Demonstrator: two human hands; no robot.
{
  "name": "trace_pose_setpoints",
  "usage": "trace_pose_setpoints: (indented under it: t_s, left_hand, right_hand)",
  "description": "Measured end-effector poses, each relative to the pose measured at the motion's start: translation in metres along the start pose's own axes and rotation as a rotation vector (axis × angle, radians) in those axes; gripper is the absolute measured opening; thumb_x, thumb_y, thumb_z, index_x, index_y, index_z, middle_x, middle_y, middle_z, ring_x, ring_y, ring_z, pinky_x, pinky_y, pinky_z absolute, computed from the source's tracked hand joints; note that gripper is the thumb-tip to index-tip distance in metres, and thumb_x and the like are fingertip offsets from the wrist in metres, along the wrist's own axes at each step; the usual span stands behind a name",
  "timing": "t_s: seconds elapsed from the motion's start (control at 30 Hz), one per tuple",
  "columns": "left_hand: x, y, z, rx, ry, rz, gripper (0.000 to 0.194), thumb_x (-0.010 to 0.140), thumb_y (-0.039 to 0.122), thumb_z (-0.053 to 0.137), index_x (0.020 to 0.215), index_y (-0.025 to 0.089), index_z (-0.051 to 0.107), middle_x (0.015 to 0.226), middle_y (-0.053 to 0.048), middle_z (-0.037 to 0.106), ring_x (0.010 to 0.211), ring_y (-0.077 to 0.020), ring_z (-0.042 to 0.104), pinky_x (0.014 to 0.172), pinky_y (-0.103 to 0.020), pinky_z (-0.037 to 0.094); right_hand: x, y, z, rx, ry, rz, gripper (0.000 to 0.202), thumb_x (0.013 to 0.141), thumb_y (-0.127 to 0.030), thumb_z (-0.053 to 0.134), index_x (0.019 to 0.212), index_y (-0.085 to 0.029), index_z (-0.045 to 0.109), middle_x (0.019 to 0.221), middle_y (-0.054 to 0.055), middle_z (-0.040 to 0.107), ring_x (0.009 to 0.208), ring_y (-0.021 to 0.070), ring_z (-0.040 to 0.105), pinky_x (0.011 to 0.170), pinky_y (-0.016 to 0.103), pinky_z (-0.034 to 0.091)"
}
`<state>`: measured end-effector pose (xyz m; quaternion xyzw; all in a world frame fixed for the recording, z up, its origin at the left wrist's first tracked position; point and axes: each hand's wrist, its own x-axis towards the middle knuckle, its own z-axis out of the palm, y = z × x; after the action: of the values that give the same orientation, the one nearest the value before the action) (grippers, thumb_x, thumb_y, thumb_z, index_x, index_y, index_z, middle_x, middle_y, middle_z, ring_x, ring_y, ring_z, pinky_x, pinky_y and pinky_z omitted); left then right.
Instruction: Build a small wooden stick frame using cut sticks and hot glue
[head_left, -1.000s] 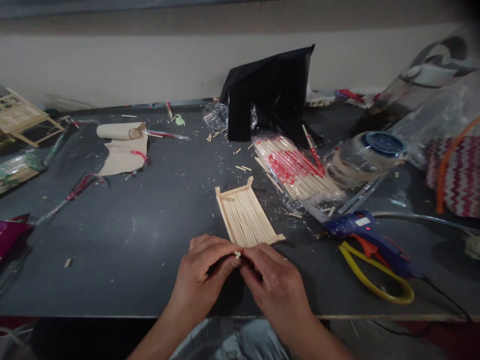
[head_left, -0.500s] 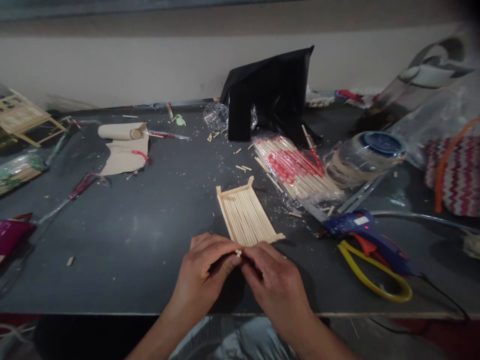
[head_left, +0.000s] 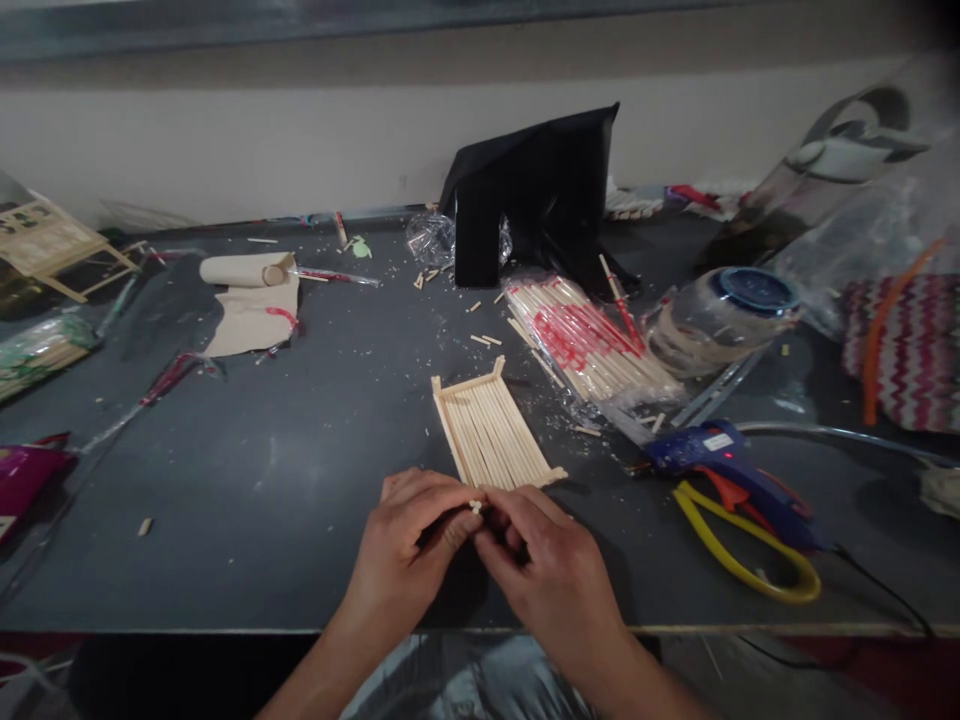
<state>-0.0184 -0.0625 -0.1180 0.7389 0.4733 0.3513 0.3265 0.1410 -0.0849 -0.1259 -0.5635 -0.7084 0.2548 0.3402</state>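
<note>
My left hand (head_left: 420, 530) and my right hand (head_left: 544, 540) meet near the table's front edge, fingertips pinched together. Between them is a small bundle of thin wooden sticks (head_left: 475, 507), seen end-on; the fingers hide its length. Both hands grip it. Just beyond the fingertips lies a flat panel of wooden sticks (head_left: 495, 430) set side by side, with short posts at its far corners and a short piece at the near right corner. Its near edge is partly covered by my hands.
A blue glue gun (head_left: 731, 465) and yellow-handled scissors (head_left: 750, 560) lie at the right. Behind them are a bag of sticks (head_left: 585, 335), an upturned jar (head_left: 712, 320) and a black stand (head_left: 532, 190). A paper roll (head_left: 244, 270) and a small stick chair (head_left: 56, 240) stand left.
My right fingers have shifted slightly against the stick bundle. The view has tilted a little; the panel and the other things stay where they were.
</note>
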Motion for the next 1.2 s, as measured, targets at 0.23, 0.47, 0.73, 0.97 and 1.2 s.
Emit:
trace_pose_setpoints:
  t_s: [0.23,0.47,0.73,0.97,1.2]
  left_hand:
    - [0.0002,-0.0014,0.0005,0.016,-0.008,0.004,0.012,0.088,0.021,0.061,0.097,0.025,0.068,0.088,0.000,0.071,0.084,-0.0165,0.063,0.076,-0.031,0.044]
    - [-0.0008,-0.0018,0.0009,0.005,-0.005,0.005,0.012,0.088,0.020,0.062,0.097,0.025,0.068,0.088,0.002,0.070,0.084,-0.0149,0.062,0.077,-0.030,0.043]
    - [0.0000,-0.0013,0.0022,0.011,0.003,0.015,0.011,0.088,0.020,0.062,0.096,0.024,0.068,0.088,0.001,0.071,0.084,-0.0154,0.063,0.077,-0.030,0.043]
    - [-0.0005,-0.0020,0.0022,0.022,-0.005,0.005,0.010,0.087,0.021,0.062,0.095,0.024,0.068,0.088,0.001,0.071,0.083,-0.0157,0.063,0.078,-0.031,0.043]
    - [-0.0007,-0.0022,0.0029,0.017,0.015,0.003,0.012,0.086,0.019,0.062,0.095,0.024,0.068,0.086,0.001,0.070,0.082,-0.0150,0.063,0.077,-0.030,0.044]
  right_hand:
    - [0.0012,0.0005,0.0014,-0.004,-0.003,-0.006,0.014,0.086,-0.012,0.053,0.086,-0.019,0.066,0.071,0.000,0.062,0.061,0.0134,0.058,0.057,0.023,0.043]
    - [0.0001,0.0025,0.0024,0.033,-0.025,-0.004,0.016,0.086,-0.009,0.052,0.082,-0.018,0.064,0.072,0.000,0.061,0.064,0.0131,0.058,0.059,0.022,0.042]
    - [-0.0004,0.0035,0.0042,0.023,-0.014,-0.033,0.016,0.087,-0.008,0.052,0.079,-0.017,0.062,0.070,0.000,0.058,0.062,0.0129,0.056,0.059,0.022,0.040]
    - [0.0002,0.0043,0.0049,-0.009,0.010,-0.066,0.015,0.087,-0.008,0.053,0.078,-0.017,0.062,0.069,0.000,0.058,0.061,0.0135,0.056,0.058,0.024,0.040]
    - [-0.0005,0.0027,0.0029,-0.011,0.005,-0.056,0.015,0.085,-0.007,0.055,0.091,-0.017,0.065,0.075,0.001,0.062,0.066,0.0150,0.059,0.061,0.025,0.045]
